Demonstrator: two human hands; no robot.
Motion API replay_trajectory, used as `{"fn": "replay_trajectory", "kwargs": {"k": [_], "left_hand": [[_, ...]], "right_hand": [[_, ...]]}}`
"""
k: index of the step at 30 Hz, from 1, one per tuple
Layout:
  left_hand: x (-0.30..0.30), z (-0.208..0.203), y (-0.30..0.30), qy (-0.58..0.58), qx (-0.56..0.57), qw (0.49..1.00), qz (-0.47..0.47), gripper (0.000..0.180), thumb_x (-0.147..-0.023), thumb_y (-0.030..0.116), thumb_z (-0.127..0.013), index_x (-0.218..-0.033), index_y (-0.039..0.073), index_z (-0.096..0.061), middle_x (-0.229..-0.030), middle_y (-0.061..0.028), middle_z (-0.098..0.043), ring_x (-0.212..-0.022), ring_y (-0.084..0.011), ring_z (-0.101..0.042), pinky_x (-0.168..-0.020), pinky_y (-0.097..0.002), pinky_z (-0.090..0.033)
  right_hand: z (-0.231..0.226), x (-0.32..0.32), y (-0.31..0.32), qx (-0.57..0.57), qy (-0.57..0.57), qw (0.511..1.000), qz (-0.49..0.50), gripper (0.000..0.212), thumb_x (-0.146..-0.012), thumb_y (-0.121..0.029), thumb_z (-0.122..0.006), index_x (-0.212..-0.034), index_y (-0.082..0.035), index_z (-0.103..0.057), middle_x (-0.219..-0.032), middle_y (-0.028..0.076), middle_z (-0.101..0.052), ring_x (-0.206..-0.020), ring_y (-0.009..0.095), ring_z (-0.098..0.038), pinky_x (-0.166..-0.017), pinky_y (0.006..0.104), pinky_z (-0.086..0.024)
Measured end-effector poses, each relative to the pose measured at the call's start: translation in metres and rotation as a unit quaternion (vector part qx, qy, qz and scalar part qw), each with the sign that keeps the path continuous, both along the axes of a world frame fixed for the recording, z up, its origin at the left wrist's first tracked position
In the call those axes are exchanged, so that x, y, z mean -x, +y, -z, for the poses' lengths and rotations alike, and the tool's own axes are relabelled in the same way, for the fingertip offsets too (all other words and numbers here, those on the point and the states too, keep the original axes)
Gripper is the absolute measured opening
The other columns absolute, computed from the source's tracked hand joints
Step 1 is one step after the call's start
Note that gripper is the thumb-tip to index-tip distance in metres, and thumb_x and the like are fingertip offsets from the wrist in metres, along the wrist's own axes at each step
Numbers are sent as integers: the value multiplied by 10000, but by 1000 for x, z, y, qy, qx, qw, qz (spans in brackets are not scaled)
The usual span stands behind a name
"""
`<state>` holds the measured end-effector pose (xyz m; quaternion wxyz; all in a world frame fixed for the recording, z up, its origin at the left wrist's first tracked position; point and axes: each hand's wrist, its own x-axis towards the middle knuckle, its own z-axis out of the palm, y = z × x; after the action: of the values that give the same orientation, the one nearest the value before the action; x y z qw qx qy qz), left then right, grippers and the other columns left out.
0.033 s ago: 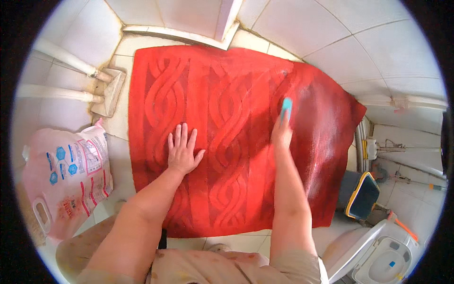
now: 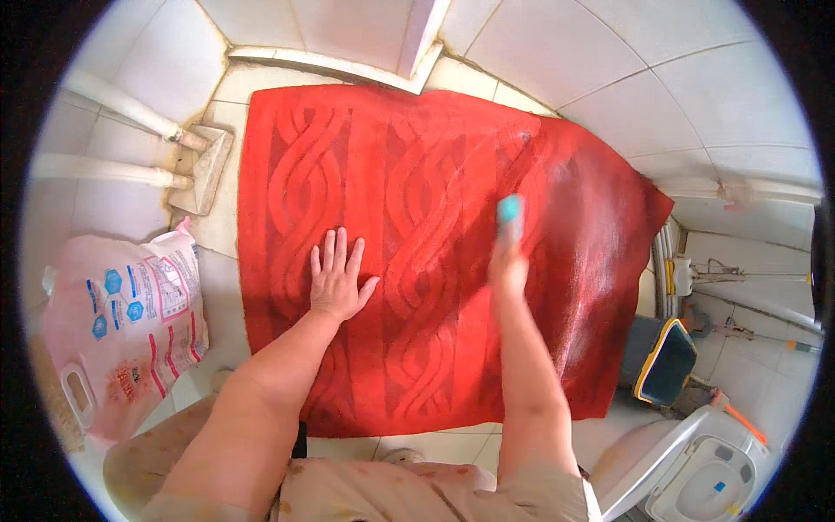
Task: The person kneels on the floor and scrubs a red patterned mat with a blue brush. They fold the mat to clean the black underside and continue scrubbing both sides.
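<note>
A red rug (image 2: pixel 361 226) with a twisted-rope pattern lies over the floor tiles. Its right side is darker and glossy, as if wet. My left hand (image 2: pixel 337 283) rests flat on its left half, fingers spread, holding nothing. Over the right half, my right hand (image 2: pixel 509 268) is closed round a teal brush (image 2: pixel 511 209) whose head points away from me. Motion smears the brush and fingers, and I cannot make out bristles or whether it touches the rug.
A pink-white bag (image 2: pixel 130 304) with a carry handle stands at left, below white pipes (image 2: pixel 122 170). On the right are a dustpan-like grey bin with yellow rim (image 2: pixel 668 361), a white toilet-like seat (image 2: pixel 713 478) and long poles (image 2: pixel 765 278). Tiled walls (image 2: pixel 600 70) close off the far side.
My right hand and the brush have moved a little toward me and to the left. My left hand stays in place on the rug.
</note>
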<state>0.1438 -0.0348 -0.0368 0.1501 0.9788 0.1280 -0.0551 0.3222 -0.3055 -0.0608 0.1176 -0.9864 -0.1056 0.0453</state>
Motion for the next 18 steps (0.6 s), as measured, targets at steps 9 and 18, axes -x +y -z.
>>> {"fn": "replay_trajectory", "kwargs": {"k": [9, 18], "left_hand": [[-5, -11, -3, 57, 21, 998, 4, 753, -882, 507, -516, -1459, 84, -282, -1533, -209, -134, -1427, -361, -96, -1127, -549, -94], [6, 0, 4, -24, 45, 999, -10, 626, -888, 377, -546, -1407, 80, -359, -1520, -174, -219, -1417, -342, -167, -1126, -541, -136]], "right_hand": [[-1, -18, 72, 39, 34, 991, -125, 520, -965, -322, -411, -1456, -264, -250, -688, 181, -644, -583, 381, -627, -497, 485, -501], [-4, 129, 75, -16, 79, 972, -220, 538, -938, -334, -476, -1444, -302, -298, -582, 149, -606, -451, 310, -587, -417, 451, -479]]}}
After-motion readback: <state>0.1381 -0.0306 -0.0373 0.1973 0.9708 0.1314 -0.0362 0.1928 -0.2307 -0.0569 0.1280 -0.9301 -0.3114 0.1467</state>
